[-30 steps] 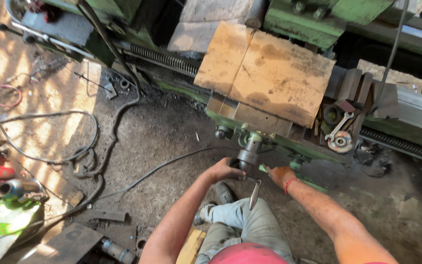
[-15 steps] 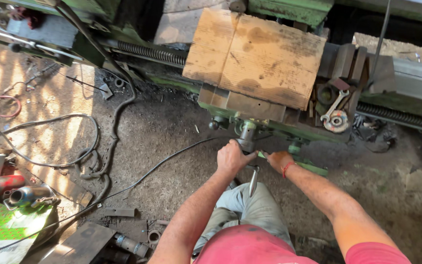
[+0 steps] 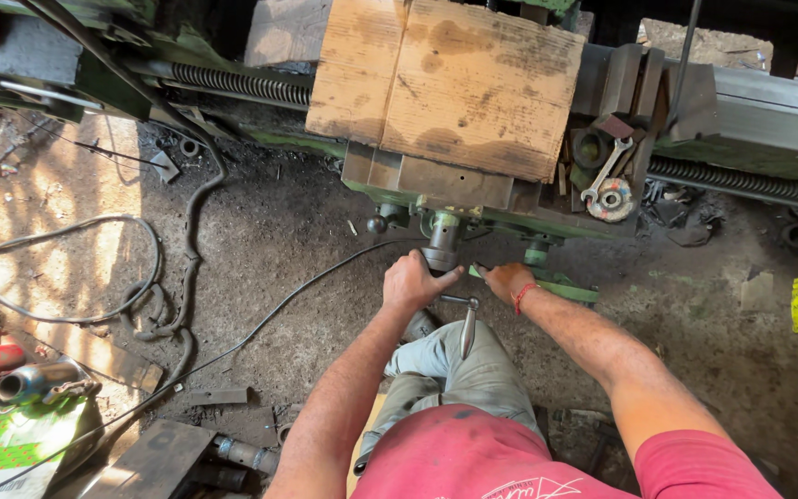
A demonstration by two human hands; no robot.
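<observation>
- Since the earlier frame, the left hand [image 3: 410,280] has closed more tightly over the grey metal hub [image 3: 440,255] under the green lathe [image 3: 547,279].
- The right hand [image 3: 507,278] keeps its grip on the green lever [image 3: 561,288].
- A steel handle [image 3: 466,328] hangs between both wrists.
- A wooden board [image 3: 445,83] lies above on the machine.

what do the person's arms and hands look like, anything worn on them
Both arms are bare from the short sleeves of a red T-shirt down. The left hand has no glove, ring or band that shows. The right hand is bare too, with a thin red thread band around the wrist. No watch shows on either arm.
</observation>
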